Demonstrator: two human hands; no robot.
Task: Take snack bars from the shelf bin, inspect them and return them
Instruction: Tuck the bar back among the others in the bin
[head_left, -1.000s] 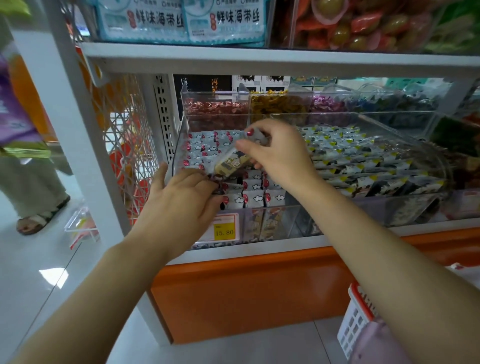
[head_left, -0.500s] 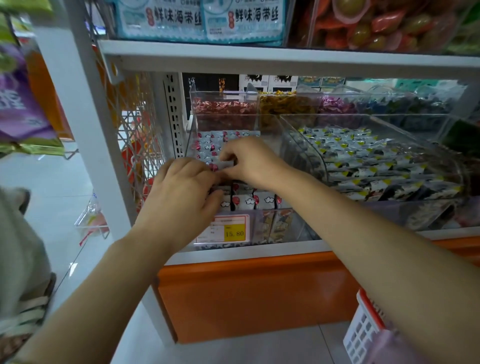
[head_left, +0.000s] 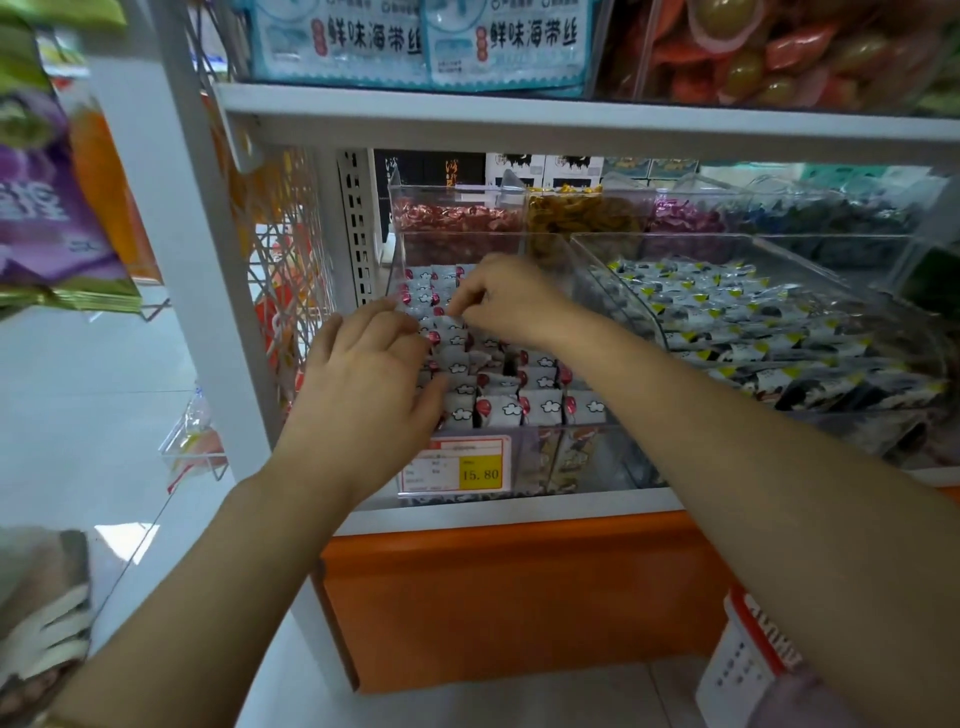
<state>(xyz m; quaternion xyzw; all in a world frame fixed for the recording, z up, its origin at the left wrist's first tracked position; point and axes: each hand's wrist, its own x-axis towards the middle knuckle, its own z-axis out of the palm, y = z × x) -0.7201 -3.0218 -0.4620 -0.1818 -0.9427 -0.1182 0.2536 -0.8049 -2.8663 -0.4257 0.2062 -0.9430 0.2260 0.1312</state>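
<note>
A clear plastic shelf bin (head_left: 597, 460) holds rows of white snack bars (head_left: 543, 406) printed with red marks and clouds. Both hands are inside it, over the bars. My left hand (head_left: 371, 379) lies on the near-left rows with its fingers spread and fairly straight, holding nothing. Further back, my right hand (head_left: 511, 304) has curled fingers whose tips pinch the edge of one snack bar (head_left: 451, 323) lying among the others. My hands hide the bars under them.
A yellow 15.80 price tag (head_left: 480, 474) sits on the bin's front. To the right is another clear bin of black-and-yellow packets (head_left: 727, 322). Candy bins stand behind, a shelf board (head_left: 519, 122) above. A white basket (head_left: 748, 657) is lower right, a person's sandalled foot (head_left: 44, 629) lower left.
My right hand carried the bar it held above the bin down into the rows. My left hand's fingers have spread out over the bars. The camera has moved closer.
</note>
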